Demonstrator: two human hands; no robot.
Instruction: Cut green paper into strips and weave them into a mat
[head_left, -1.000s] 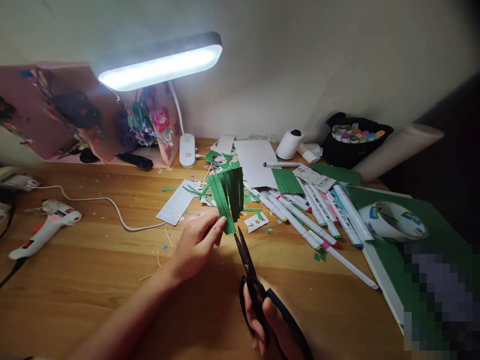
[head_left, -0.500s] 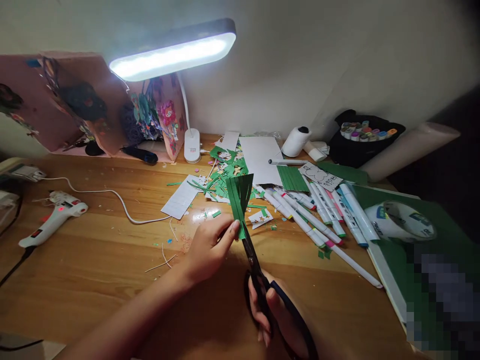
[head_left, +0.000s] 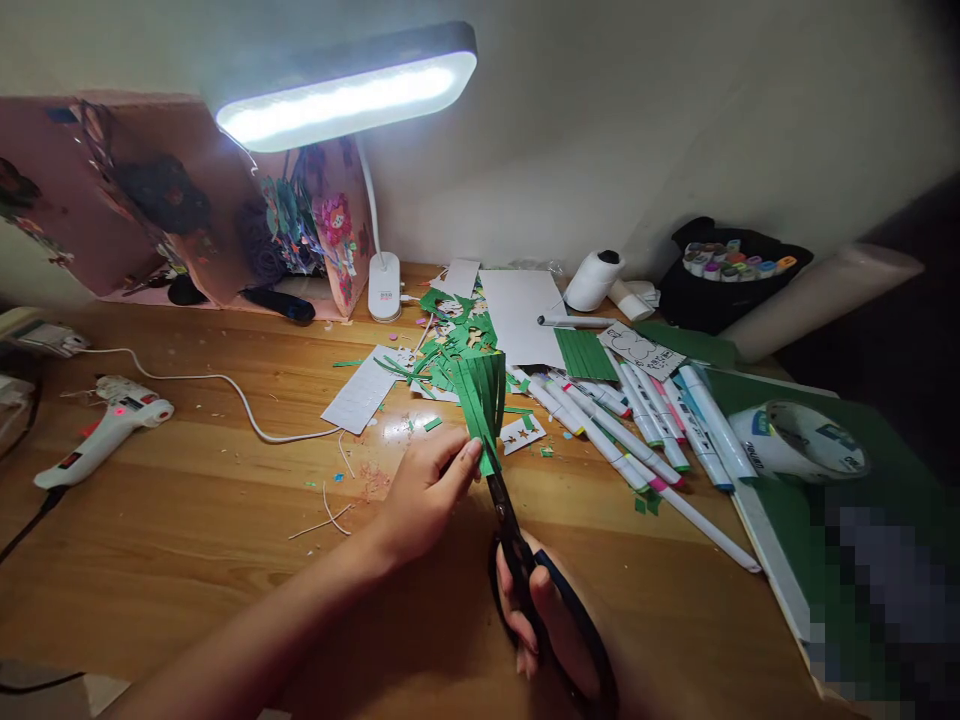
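Our left grip (head_left: 427, 492) pinches the fringed green paper strip (head_left: 474, 395) by its lower end, its length rising beyond; rightward and nearer us, our right grip (head_left: 552, 606) clasps black metal scissors (head_left: 503, 511) pointing up-left to it

The scene is taken by one camera worn on the head, directed forward and down over the wooden desk (head_left: 172, 560). From quite near, the left hand (head_left: 429, 490) and the right hand (head_left: 556, 612) are seen at lower centre; the wall (head_left: 600, 140) is shown farther, across the top.
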